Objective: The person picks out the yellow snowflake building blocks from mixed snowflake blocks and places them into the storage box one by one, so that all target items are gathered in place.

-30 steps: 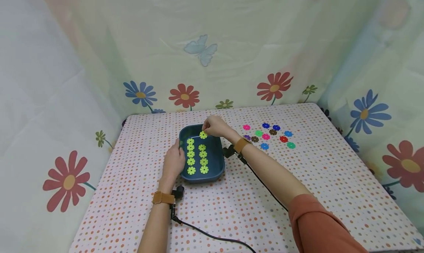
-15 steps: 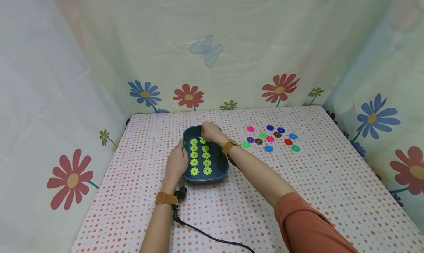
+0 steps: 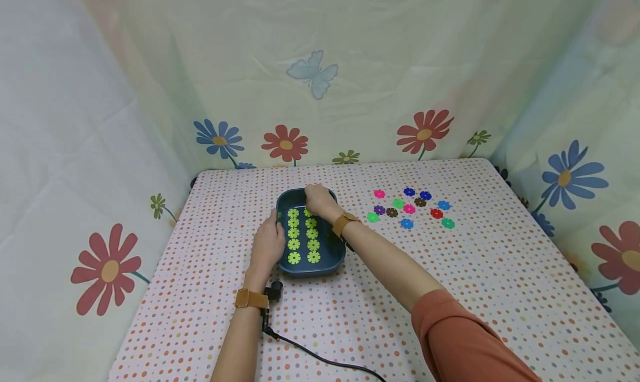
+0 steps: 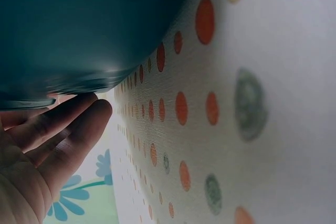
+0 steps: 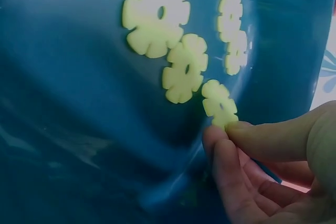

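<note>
A dark blue tray (image 3: pixel 327 257) stands on the table, with yellow-green flower-shaped plastic discs (image 3: pixel 294 244) laid flat in two columns inside. My left hand (image 3: pixel 267 243) holds the tray's left side, its thumb at the rim; in the left wrist view its extended fingers (image 4: pixel 79 140) lie against the outer wall. At the far end of the right column, my right hand (image 3: pixel 321 202) reaches down into the tray. Seen from the right wrist, thumb and forefinger pinch the edge of one yellow-green disc (image 5: pixel 219 100), close to the adjacent disc (image 5: pixel 185 69) in that column.
Right of the tray, loose discs in several colours lie scattered on the dotted tablecloth, among them a pink disc (image 3: pixel 379 194), a red disc (image 3: pixel 436 214) and a purple disc (image 3: pixel 379 210). A black cable (image 3: pixel 325 360) runs from the left wrist camera (image 3: pixel 274 291) across the table.
My right hand has lowered its disc from above the tray's far end down into the right column. My left hand stays at the tray's side. The head view has shifted slightly.
</note>
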`<state>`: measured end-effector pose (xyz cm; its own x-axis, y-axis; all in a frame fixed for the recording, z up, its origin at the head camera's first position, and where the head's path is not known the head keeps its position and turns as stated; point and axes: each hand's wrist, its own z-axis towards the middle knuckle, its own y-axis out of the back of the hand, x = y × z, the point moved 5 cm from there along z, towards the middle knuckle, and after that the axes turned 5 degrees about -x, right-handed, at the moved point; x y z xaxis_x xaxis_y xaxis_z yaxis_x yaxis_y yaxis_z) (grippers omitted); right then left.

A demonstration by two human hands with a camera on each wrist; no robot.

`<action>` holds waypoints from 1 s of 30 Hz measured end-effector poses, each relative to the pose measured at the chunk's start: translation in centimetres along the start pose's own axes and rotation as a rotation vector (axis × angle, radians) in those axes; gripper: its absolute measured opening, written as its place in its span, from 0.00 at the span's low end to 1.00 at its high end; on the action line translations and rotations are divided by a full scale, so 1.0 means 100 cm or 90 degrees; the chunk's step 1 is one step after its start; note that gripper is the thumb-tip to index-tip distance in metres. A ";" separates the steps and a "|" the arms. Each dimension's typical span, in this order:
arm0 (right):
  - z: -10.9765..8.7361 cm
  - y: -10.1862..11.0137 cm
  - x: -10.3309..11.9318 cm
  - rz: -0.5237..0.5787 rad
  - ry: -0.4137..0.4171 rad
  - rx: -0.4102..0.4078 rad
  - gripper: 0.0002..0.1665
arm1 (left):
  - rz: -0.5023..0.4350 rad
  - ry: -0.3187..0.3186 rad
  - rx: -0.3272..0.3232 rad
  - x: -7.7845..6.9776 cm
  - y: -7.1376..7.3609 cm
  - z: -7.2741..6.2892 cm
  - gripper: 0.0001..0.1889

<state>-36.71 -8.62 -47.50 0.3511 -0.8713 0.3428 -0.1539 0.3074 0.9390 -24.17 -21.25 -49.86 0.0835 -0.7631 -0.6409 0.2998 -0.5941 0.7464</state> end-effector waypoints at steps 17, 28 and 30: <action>-0.008 -0.008 -0.011 -0.006 0.010 -0.015 0.06 | 0.002 -0.003 0.013 -0.004 -0.003 -0.003 0.27; -0.023 0.019 0.000 0.078 0.061 -0.046 0.17 | 0.000 0.019 0.011 0.003 0.008 -0.003 0.30; -0.030 0.033 0.001 0.107 0.086 -0.069 0.14 | 0.001 0.022 0.006 0.004 0.012 -0.003 0.30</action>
